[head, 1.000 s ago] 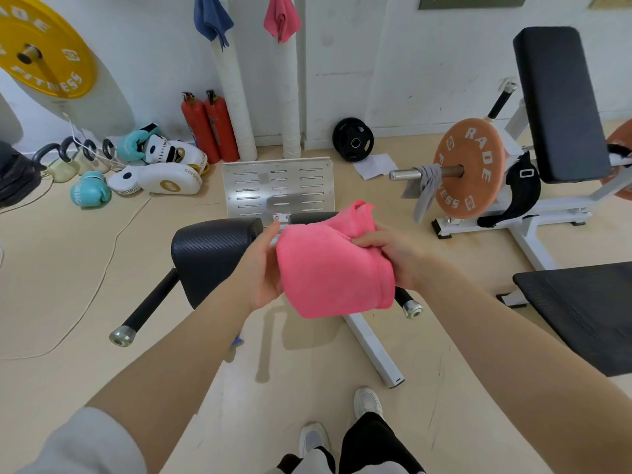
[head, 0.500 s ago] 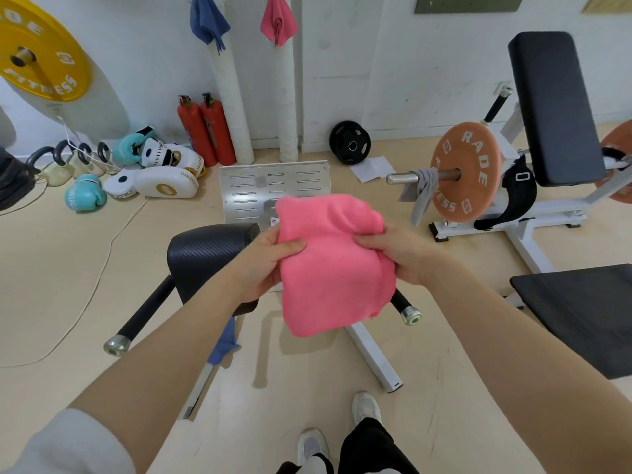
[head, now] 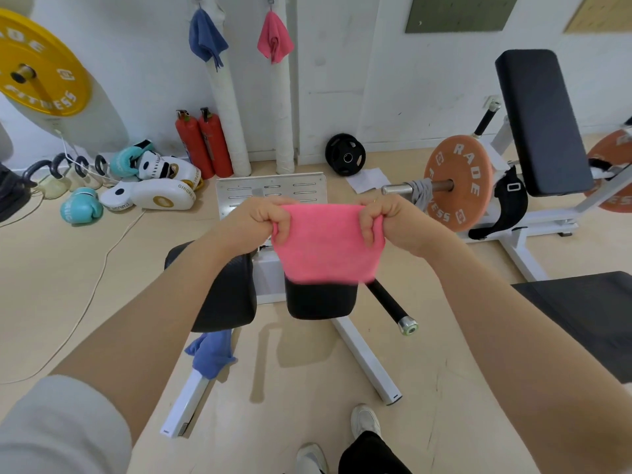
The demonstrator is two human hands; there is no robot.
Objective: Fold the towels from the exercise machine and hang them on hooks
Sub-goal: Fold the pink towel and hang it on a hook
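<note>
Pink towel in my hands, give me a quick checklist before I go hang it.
1. Left hand grips a top corner: ok.
2. Right hand grips the other corner: ok.
3. Pink towel folded flat, hanging clear of the black pad: ok.
4. Free hook on the wall: cannot tell; the two visible hold a blue towel and a pink one.
5. Machine cleared: not ok; blue cloth remains.

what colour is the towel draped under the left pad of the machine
Blue towel, seen in the head view, hanging below the black pad.
</note>
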